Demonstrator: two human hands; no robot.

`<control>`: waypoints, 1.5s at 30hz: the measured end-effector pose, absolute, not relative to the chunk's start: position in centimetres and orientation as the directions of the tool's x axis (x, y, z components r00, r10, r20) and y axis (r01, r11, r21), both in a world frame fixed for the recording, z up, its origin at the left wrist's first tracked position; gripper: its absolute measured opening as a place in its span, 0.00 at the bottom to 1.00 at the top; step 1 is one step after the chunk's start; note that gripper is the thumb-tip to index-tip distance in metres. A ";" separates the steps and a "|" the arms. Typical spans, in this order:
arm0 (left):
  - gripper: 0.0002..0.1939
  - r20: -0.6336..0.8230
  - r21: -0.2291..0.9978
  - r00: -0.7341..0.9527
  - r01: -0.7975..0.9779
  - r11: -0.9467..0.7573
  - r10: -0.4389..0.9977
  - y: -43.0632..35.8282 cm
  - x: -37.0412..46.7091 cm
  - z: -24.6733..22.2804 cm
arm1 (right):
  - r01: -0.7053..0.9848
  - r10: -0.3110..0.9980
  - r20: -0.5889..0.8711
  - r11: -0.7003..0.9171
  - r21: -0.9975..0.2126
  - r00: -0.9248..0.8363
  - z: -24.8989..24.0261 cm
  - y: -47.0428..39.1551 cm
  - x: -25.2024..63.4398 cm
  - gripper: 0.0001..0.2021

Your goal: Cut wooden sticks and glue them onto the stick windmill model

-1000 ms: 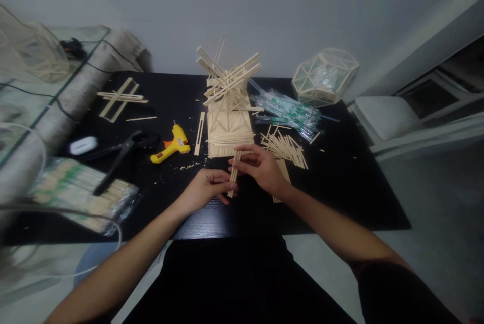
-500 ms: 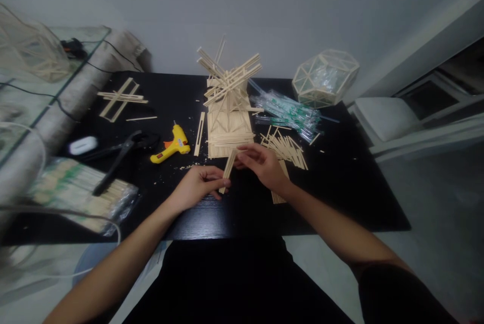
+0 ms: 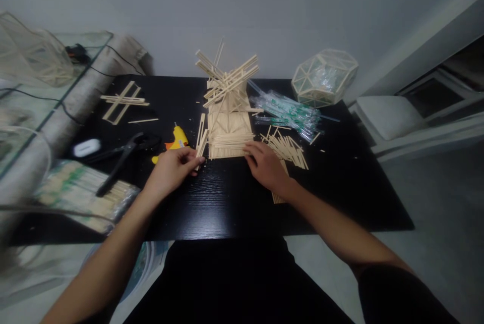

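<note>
My left hand (image 3: 174, 167) pinches a narrow stick piece (image 3: 202, 148), tilted up beside another slim piece (image 3: 200, 126) on the black table. The yellow glue gun (image 3: 178, 138) is partly hidden behind that hand. At the front right corner of the stick-built model (image 3: 227, 127), my right hand (image 3: 266, 165) rests with its fingertips at the sticks lying across the base; whether it grips any is too small to tell. Crossed slats stand out from the top of the model. Loose short sticks (image 3: 289, 148) lie just right of my right hand.
Pliers (image 3: 123, 162) lie on a bag of sticks (image 3: 75, 190) at the left. Farther back are a white case (image 3: 86, 147) and a crossed stick frame (image 3: 123, 102). Clear wrappers (image 3: 289, 112) and a polyhedral stick frame (image 3: 324, 77) sit at the back right.
My left hand has moved left with the stick piece, to beside the model. My right hand has let go of that piece and now touches the model's front edge.
</note>
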State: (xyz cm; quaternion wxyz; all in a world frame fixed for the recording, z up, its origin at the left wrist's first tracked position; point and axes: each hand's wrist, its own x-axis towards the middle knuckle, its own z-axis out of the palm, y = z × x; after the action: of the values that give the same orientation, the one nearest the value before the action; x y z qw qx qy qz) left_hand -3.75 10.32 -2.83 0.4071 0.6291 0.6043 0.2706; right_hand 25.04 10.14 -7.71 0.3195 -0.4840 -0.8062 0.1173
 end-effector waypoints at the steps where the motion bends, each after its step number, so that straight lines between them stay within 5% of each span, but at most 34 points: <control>1: 0.20 -0.156 0.833 0.122 0.550 0.065 0.980 10.4 -3.8 -3.0 | 0.708 0.852 0.400 0.510 -0.488 -0.338 -7.7 10.2 25.1 0.12; 15: 0.13 -0.204 0.858 0.083 0.495 0.137 0.975 11.2 -3.5 -4.0 | 0.711 0.845 0.394 0.524 -0.470 -0.362 -7.3 10.4 25.1 0.12; 24: 0.12 -0.194 0.697 0.050 0.710 0.101 0.980 12.4 -2.0 -3.0 | 0.719 0.839 0.403 0.529 -0.450 -0.365 -7.3 10.4 25.1 0.11; 29: 0.11 -0.017 0.593 0.054 0.804 -0.033 0.998 12.4 -1.2 -3.1 | 0.712 0.830 0.418 0.542 -0.446 -0.370 -7.5 10.4 25.1 0.12; 45: 0.07 0.078 0.443 0.173 0.876 -0.190 0.982 11.6 -1.1 -3.9 | 0.697 0.847 0.402 0.521 -0.493 -0.349 -7.8 10.4 25.3 0.09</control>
State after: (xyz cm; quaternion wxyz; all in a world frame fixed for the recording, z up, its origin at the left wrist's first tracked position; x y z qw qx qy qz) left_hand -1.15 11.57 -3.91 0.1503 0.7511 0.6185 0.1754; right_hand 25.30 10.35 -7.78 0.3164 -0.4749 -0.8126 0.1186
